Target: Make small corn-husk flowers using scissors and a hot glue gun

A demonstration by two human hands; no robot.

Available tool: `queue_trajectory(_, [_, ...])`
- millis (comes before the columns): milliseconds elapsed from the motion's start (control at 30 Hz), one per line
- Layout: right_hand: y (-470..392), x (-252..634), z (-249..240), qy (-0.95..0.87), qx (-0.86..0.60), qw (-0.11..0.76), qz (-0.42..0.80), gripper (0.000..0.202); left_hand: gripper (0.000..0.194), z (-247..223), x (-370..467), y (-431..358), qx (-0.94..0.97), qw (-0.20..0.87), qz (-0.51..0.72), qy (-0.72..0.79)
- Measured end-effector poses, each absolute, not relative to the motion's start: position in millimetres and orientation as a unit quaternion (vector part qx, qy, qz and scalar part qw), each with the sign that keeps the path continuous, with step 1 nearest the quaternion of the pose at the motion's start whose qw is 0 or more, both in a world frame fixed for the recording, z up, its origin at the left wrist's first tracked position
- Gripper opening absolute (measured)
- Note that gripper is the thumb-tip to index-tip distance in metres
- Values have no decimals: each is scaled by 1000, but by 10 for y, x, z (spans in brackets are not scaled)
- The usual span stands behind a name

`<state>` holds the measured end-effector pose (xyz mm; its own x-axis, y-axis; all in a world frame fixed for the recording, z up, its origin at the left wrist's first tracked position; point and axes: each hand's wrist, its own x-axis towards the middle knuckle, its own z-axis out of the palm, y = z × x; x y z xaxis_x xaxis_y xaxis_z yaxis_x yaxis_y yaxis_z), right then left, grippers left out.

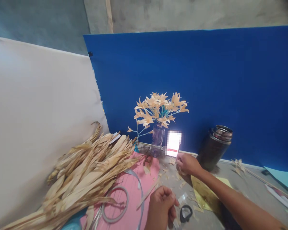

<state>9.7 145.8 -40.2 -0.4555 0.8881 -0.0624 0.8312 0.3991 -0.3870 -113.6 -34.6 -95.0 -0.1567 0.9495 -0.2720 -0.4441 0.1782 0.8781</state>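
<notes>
My right hand (188,164) reaches forward with its fingers closed at the lower right corner of a phone (174,143). The phone stands upright with its screen lit, beside a clear purple-tinted vase (157,140). In the vase are several pale flowers (158,107) that look made of corn husk, with blue-green stems. My left hand (160,204) is nearer to me, its fingers curled in; what they hold, if anything, is hidden. Close by its fingertips lie a small clear strip (182,198) and a black ring-shaped object (186,213).
Dried corn husks (93,169) are heaped at left, partly over a pink sheet (148,169) with a roll of tape (115,204). An open dark flask (214,147) stands at right, behind yellow paper (204,195). A blue board (206,80) closes off the back.
</notes>
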Motion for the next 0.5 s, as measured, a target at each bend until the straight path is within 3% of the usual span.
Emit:
queue_trajectory(333, [174,496,-54,-689,-465,257,493,27,32,-426,-1176,-530,224,634,622,400])
queue_trajectory(500, [-277,560,-149,-682,-423,272,531,31,24,-262,-1171,-617,246,644,620,374])
